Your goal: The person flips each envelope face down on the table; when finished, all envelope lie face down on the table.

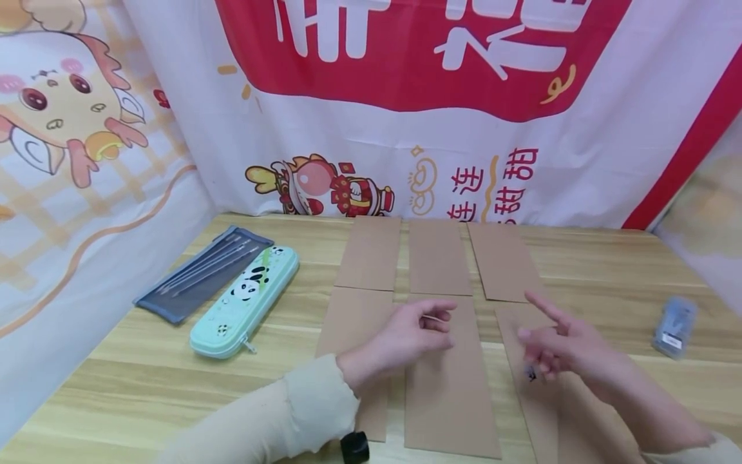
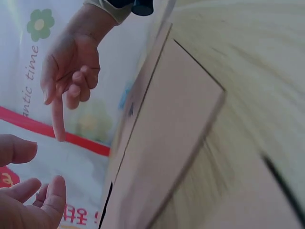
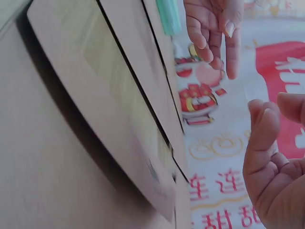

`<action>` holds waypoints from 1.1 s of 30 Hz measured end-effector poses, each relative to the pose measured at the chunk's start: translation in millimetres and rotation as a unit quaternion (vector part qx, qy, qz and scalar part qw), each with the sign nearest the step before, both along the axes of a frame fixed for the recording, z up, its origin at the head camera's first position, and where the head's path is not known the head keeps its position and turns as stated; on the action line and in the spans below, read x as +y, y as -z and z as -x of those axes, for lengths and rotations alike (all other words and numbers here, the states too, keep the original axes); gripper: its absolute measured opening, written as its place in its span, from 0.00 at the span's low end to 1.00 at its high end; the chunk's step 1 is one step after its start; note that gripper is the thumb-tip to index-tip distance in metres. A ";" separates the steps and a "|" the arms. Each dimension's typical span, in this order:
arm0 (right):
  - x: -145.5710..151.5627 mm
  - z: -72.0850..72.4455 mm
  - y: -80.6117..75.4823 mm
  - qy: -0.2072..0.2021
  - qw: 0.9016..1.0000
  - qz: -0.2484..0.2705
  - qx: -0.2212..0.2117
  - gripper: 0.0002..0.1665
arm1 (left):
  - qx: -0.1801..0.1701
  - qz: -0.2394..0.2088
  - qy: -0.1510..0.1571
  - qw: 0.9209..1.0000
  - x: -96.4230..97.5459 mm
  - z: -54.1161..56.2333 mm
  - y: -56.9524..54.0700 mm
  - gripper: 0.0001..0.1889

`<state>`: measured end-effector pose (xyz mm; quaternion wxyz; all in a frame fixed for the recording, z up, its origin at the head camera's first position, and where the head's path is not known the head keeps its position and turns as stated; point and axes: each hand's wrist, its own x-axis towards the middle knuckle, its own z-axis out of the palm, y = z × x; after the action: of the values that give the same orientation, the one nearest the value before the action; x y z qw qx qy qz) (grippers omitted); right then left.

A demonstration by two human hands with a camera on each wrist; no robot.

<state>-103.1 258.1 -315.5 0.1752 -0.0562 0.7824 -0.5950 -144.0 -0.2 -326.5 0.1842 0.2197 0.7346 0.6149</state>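
My left hand (image 1: 400, 335) hovers above the middle front cardboard sheet (image 1: 449, 399), fingers loosely bent and nothing between them. Opposite it, my right hand (image 1: 574, 348) is over the right front cardboard sheet (image 1: 524, 386), index finger stretched out and the other fingers loosely curled. The left wrist view shows the right hand (image 2: 74, 71) palm side and empty. A small dark spot (image 1: 531, 372) shows on the right front sheet, just below the right fingers; it is too small to make out. The right forearm hides part of another cardboard piece (image 1: 585, 425) at the front.
More cardboard sheets lie behind in a row, including the middle back one (image 1: 438, 258). To the left are a mint panda pencil case (image 1: 246, 303) and a dark mesh pouch (image 1: 203, 274) with pencils. A small blue translucent box (image 1: 675, 327) is at the right. Printed cloth (image 1: 377, 129) hangs behind the table.
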 end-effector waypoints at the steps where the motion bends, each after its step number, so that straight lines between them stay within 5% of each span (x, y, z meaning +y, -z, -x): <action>1: 5.1 -0.2 0.6 0.009 1.000 0.002 0.003 0.46 | -0.010 -0.016 0.000 1.000 5.0 -1.0 -0.4 0.26; 9: 47.7 -4.9 17.5 0.043 0.995 0.067 0.053 0.32 | -0.056 -0.060 0.007 0.997 38.6 -3.4 2.9 0.27; 17: 69.4 -9.8 20.9 0.070 0.994 -0.085 0.024 0.39 | -0.102 -0.049 0.001 0.994 62.5 -2.9 15.8 0.29; 27: 85.0 -8.4 34.2 0.057 0.994 -0.093 -0.025 0.41 | -0.134 -0.013 -0.026 0.990 74.9 -6.6 20.0 0.36; 33: 79.7 -9.2 38.9 0.049 0.994 -0.093 -0.030 0.41 | -0.140 0.010 -0.035 0.989 79.8 -7.2 24.1 0.31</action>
<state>-93.9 337.8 -354.4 0.1742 0.0164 0.8302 -0.5294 -136.9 79.6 -350.6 0.2654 0.1037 0.7148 0.6386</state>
